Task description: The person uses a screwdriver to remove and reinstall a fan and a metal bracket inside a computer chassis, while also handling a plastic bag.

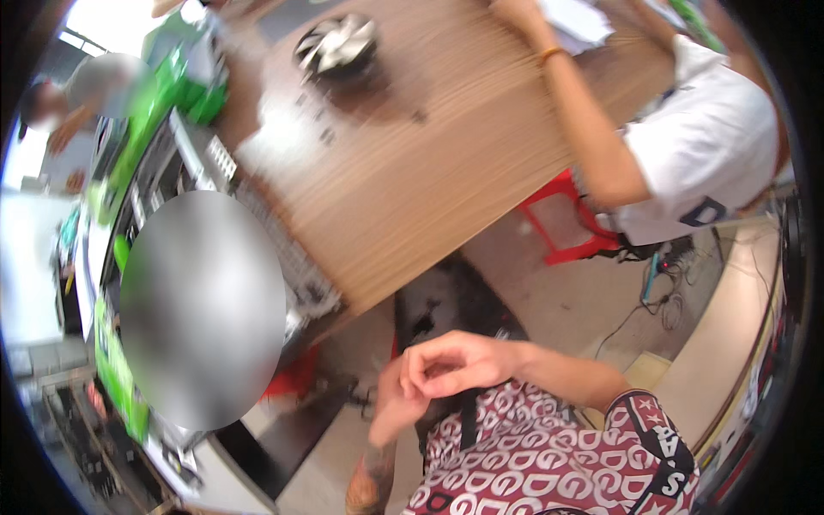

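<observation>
My right hand (pixel 459 362) is in front of my body, low in the view. Its fingers are curled and pressed together against my left hand (pixel 398 402). Whatever lies between the fingers, if anything, cannot be made out. The left fingers are mostly hidden behind the right hand and blurred. Both hands are off the near edge of the wooden table (pixel 412 206), touching nothing on it. Far off on the tabletop stands a round fan (pixel 343 47) with pale blades and a dark base. Several small dark bits (pixel 326 135) lie near it.
At the right a person in a white shirt (pixel 695 137) leans an arm on the table beside white sheets (pixel 575 24). Below is a red stool (pixel 562 249); cables (pixel 665 296) lie on the floor. Green bags (pixel 202 86) and a cluttered dark surface line the left.
</observation>
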`<state>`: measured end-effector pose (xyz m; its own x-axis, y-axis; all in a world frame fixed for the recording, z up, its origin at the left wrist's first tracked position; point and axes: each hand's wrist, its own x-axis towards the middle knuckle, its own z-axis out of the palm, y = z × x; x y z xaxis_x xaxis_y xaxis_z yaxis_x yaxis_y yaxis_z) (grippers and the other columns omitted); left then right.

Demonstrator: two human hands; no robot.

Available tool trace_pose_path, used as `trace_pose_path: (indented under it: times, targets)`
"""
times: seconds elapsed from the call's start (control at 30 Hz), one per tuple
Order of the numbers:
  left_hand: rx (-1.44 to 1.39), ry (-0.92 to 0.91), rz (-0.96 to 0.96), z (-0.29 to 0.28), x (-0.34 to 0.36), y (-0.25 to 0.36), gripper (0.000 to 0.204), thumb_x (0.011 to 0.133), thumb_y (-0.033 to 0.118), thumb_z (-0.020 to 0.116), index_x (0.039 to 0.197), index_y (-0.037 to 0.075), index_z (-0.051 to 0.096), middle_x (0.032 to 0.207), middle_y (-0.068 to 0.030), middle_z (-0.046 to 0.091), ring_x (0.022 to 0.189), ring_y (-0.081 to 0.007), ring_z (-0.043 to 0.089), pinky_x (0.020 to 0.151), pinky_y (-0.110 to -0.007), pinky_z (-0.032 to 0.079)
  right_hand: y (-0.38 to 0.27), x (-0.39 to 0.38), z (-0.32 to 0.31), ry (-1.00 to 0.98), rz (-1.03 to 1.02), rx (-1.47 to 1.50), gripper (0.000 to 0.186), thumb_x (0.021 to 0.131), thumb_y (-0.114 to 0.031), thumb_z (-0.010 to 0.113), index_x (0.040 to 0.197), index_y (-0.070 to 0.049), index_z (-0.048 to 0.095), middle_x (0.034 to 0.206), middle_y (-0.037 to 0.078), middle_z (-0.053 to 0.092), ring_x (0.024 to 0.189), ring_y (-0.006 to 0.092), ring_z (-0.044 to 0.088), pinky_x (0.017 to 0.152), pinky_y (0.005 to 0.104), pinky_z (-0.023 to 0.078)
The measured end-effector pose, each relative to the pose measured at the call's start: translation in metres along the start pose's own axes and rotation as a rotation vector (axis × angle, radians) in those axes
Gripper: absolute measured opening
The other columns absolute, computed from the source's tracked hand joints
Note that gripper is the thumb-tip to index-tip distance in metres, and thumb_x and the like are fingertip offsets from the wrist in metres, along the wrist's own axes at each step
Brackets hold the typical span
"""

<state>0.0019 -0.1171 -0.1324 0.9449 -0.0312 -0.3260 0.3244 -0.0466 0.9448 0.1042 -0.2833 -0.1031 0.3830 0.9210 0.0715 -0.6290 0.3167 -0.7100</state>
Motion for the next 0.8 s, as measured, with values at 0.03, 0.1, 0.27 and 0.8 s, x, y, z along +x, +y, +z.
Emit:
trace_pose_path:
  times: [0.03,0.1,0.27,0.8]
  targets:
    - [-0.073,0.053,0.015,0.006,0.002,0.025,0.024,0.083,0.009,0.066,0.103,-0.002,0.065,0.100,-0.0105,0.066,0.092,-0.0212,0.065,0.078,-0.034,0.051,-0.006,-0.005,-0.001,0.085,0.031,0.009,0.013,0.097,-0.014,0.060,0.096,-0.002,0.056,0.100,0.009,0.060,0.091,0.0163,0.058,0.081,0.0300,0.047]
    - [-0.149,0.061,0.047,0.012,0.002,0.058,0.027,0.082,0.008,0.066,0.106,-0.004,0.065,0.107,-0.0105,0.065,0.095,-0.0192,0.063,0.079,-0.033,0.050,-0.001,-0.014,-0.002,0.333,-0.028,-0.243,0.020,0.092,-0.019,0.069,0.096,-0.003,0.058,0.093,0.003,0.062,0.081,0.0106,0.058,0.069,0.0242,0.047]
    - [-0.545,-0.211,0.192,0.003,0.001,0.059,0.042,0.080,0.019,0.064,0.111,-0.009,0.064,0.120,-0.0217,0.054,0.102,-0.0246,0.057,0.080,-0.033,0.045,-0.009,-0.026,0.005,0.273,0.013,-0.688,0.047,0.086,-0.033,0.074,0.116,0.000,0.059,0.099,0.011,0.068,0.089,0.0236,0.066,0.081,0.0339,0.053]
    - [-0.329,-0.400,0.037,0.012,0.001,0.084,0.030,0.085,0.020,0.067,0.102,-0.005,0.065,0.103,-0.0142,0.059,0.087,-0.0197,0.054,0.076,-0.030,0.042,0.043,-0.029,-0.007,0.164,-0.073,-0.571,0.017,0.079,-0.007,0.070,0.095,-0.002,0.068,0.088,0.011,0.071,0.084,0.0305,0.068,0.075,0.0363,0.052]
